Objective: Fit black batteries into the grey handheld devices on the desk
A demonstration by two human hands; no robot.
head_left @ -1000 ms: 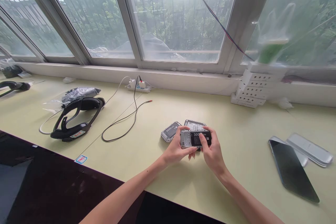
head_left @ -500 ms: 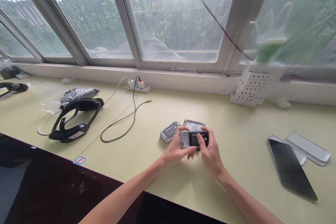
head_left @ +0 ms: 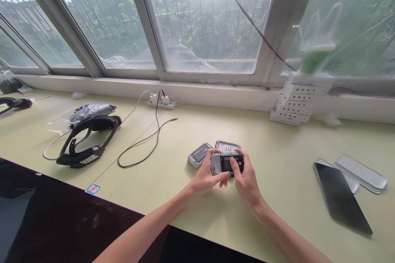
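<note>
My left hand grips the left end of a small device with its back off, thumb along the lower edge. A black battery marked 3000mAh lies at the device's open back. My right hand is closed around the battery's right end, its thumb on the label. Whether the battery is fully seated cannot be made out. Just behind my left hand lies a second open device with a battery in it. Behind the held device sits a third one, its bay showing a pale label.
To the right, a black phone-like slab overlaps pale covers. White boxes are stacked by the window, a bagged green cup on top. Leftward are a black cable, a power strip and a black headset.
The battery has shifted slightly left against the device, and my right hand has moved left with it. My left hand keeps its grip.
</note>
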